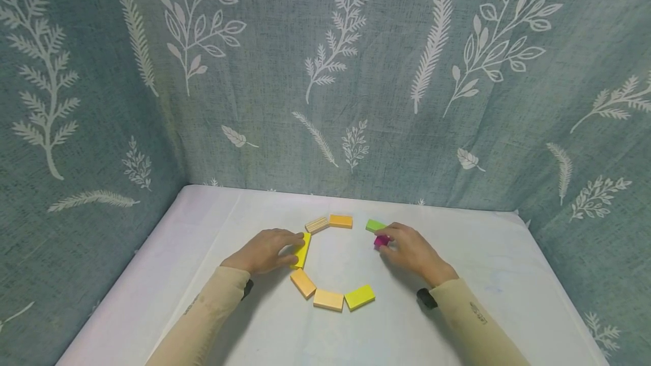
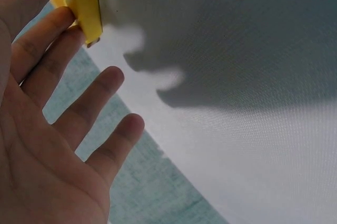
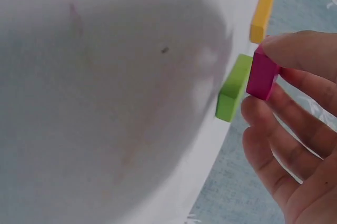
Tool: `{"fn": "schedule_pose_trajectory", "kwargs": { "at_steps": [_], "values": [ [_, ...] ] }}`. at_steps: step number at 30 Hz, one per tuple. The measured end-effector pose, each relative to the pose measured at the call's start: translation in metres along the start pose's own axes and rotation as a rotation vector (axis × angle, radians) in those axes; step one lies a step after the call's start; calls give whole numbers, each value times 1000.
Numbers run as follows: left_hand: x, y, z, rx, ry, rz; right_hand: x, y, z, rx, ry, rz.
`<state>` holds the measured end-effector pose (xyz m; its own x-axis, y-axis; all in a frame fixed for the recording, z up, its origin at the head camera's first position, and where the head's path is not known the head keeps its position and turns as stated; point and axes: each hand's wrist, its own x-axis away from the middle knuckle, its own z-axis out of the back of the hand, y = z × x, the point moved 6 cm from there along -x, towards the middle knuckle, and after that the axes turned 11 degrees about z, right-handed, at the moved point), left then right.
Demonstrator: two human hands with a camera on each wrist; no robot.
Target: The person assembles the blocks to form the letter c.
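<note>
My left hand [image 1: 268, 251] pinches a yellow block [image 1: 303, 251] between thumb and fingers, at the left side of a ring of blocks. In the left wrist view that yellow block [image 2: 87, 8] is partly cut off, and the last two fingers stand free of it. My right hand [image 1: 409, 250] grips a magenta block [image 3: 263, 71] by thumb and fingers. Just beside it lies a green block [image 3: 233, 90], partly behind the right fingers in the head view. Whether the magenta block touches the table is hard to tell.
An orange block [image 1: 341, 221] and a striped wooden block [image 1: 317, 225] lie at the back of the ring. Along the front are two light-orange blocks [image 1: 328, 300] and a yellow-green block [image 1: 360, 297]. A white cloth [image 1: 488, 275] covers the table; patterned curtains [image 1: 325, 72] surround it.
</note>
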<state>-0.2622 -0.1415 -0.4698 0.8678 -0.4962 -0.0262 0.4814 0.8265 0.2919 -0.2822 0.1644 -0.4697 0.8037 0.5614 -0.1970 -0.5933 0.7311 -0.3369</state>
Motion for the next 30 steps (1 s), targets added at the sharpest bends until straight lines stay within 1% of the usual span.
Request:
{"fn": "schedule_pose_trajectory", "kwargs": {
  "at_steps": [5,10,14,18,26,30],
  "values": [
    [0,1,1,0,0,1,5,-2,11,-15,86,52],
    [0,0,2,5,5,0,8,-6,21,1,195,141],
    [0,0,1,4,8,-3,11,-10,26,22,252,210],
    [2,0,1,1,14,-12,16,-14,29,11,262,238],
    [2,1,2,9,-4,6,31,-18,33,-36,261,220],
    [2,2,3,9,2,1,41,-20,29,-40,232,217]
  ]
}}
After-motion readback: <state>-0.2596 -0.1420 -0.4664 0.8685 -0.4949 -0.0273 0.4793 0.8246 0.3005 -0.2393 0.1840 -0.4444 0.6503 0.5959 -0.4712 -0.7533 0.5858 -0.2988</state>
